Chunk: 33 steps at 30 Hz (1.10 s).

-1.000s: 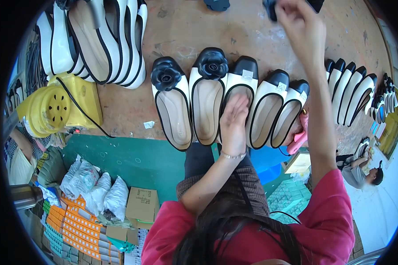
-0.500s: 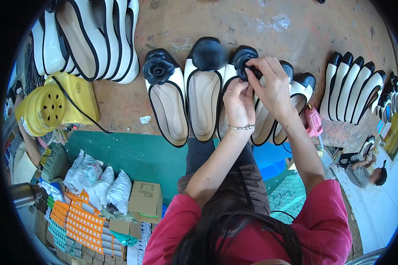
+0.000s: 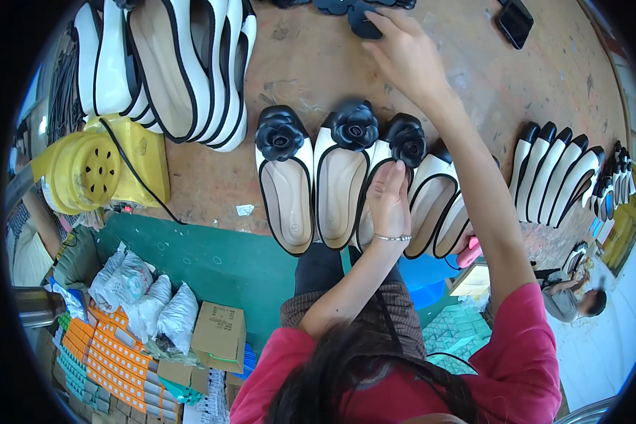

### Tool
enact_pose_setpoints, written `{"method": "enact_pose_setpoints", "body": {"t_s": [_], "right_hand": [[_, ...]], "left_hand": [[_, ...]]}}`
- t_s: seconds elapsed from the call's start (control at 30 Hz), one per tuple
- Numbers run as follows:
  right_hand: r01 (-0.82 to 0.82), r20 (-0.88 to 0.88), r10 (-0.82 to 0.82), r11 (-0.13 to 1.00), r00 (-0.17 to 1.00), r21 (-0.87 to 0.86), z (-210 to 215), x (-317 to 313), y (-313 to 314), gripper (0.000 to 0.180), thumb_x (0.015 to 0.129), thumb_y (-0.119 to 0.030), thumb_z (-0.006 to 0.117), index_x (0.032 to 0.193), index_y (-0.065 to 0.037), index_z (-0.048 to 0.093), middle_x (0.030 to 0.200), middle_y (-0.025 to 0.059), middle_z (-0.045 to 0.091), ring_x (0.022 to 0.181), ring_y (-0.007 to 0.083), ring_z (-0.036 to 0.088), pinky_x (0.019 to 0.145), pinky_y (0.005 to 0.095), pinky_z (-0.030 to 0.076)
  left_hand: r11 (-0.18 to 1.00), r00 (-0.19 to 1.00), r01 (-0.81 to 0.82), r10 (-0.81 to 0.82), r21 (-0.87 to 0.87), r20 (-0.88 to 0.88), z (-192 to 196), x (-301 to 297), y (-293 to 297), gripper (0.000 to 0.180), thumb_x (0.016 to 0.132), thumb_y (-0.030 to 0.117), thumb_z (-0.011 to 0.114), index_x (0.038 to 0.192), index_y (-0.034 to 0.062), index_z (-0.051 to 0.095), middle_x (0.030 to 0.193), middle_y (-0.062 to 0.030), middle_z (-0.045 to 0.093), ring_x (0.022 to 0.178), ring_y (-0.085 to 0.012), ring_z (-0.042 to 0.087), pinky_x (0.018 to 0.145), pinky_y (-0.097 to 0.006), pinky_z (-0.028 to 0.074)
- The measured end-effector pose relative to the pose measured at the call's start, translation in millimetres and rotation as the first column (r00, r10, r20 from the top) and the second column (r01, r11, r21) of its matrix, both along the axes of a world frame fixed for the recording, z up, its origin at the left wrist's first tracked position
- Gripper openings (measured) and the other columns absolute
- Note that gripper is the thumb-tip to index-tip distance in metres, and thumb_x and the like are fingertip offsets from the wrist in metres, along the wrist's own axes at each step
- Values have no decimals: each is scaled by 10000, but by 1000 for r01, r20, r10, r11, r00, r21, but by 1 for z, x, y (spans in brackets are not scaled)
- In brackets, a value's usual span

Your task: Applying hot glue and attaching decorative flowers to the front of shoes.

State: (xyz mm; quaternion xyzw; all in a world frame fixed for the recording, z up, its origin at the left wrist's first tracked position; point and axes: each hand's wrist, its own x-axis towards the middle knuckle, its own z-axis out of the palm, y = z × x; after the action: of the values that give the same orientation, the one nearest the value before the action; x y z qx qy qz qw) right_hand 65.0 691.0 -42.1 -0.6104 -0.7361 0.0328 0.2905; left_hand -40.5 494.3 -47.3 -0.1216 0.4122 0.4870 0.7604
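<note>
A row of several white flat shoes with black toes and black trim lies along the table's near edge. On the leftmost flat shoe (image 3: 286, 201) sits a black fabric flower (image 3: 281, 136); the second shoe (image 3: 340, 194) bears another. My left hand (image 3: 389, 198) lies over the third shoe, fingers straight and together, tips touching the lower rim of its flower (image 3: 407, 141). At the far edge, my right hand (image 3: 410, 60) has thumb and forefinger on a loose black flower (image 3: 364, 21), beside other black pieces. Shoes further right are partly behind my right forearm.
Stacked white shoes (image 3: 166, 78) stand at the far left, above a yellow machine (image 3: 85, 169) with a black cable. More shoes (image 3: 555, 173) sit at the right. A pink glue gun (image 3: 468, 252) is at the near edge; a black phone (image 3: 514, 23) lies far right.
My right hand has left the third shoe's flower and reached to the loose black flowers at the far edge. My left hand stays at the third shoe. The view has shifted toward the table's far side.
</note>
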Motion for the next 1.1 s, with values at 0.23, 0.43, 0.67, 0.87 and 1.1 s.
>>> {"method": "enact_pose_setpoints", "body": {"t_s": [0.23, 0.43, 0.67, 0.87, 1.1], "right_hand": [[-77, -757, -417, 851, 503, -519, 50, -3, -45, 257, 853, -55, 627, 1077, 56, 569, 899, 105, 692, 716, 153, 652, 614, 244, 494], [-83, -748, -556, 780, 363, -620, 96, -13, -144, 351, 859, -27, 632, 1153, 34, 451, 819, 67, 668, 664, 72, 564, 608, 212, 463], [313, -289, -384, 912, 877, -264, 102, 2, -214, 203, 732, 5, 708, 923, -5, 640, 842, 120, 610, 714, 248, 604, 609, 314, 475], [257, -359, -475, 821, 804, -511, 94, 21, -250, 224, 726, -28, 726, 942, -18, 668, 773, 108, 616, 684, 244, 604, 615, 325, 483], [377, -126, -404, 906, 906, -192, 65, 66, -231, 210, 718, -27, 713, 922, -47, 665, 793, 80, 616, 737, 251, 582, 650, 354, 458]], "left_hand": [[944, 928, 327, -310, 51, -205, 67, -48, 12, 472, 939, 165, 546, 1344, -29, 401, 1335, -181, 478, 1251, -259, 457, 1067, -385, 343], [948, 984, 171, -177, 268, -1, 82, -32, 40, 372, 975, 210, 501, 1236, -55, 506, 1173, -130, 593, 1073, -176, 581, 950, -348, 465], [954, 910, 280, -231, 102, -343, 79, 2, -1, 158, 943, 81, 544, 962, -46, 636, 891, -10, 640, 796, -34, 567, 739, -185, 472], [908, 856, 395, -308, 141, -415, 66, 13, -49, 136, 943, 88, 551, 899, -27, 608, 767, 69, 526, 678, 15, 411, 576, -152, 311], [961, 959, 277, -276, -2, -67, 26, 54, -47, 343, 921, 86, 525, 1224, -71, 487, 1274, -143, 516, 1134, -210, 507, 1042, -343, 352]]}}
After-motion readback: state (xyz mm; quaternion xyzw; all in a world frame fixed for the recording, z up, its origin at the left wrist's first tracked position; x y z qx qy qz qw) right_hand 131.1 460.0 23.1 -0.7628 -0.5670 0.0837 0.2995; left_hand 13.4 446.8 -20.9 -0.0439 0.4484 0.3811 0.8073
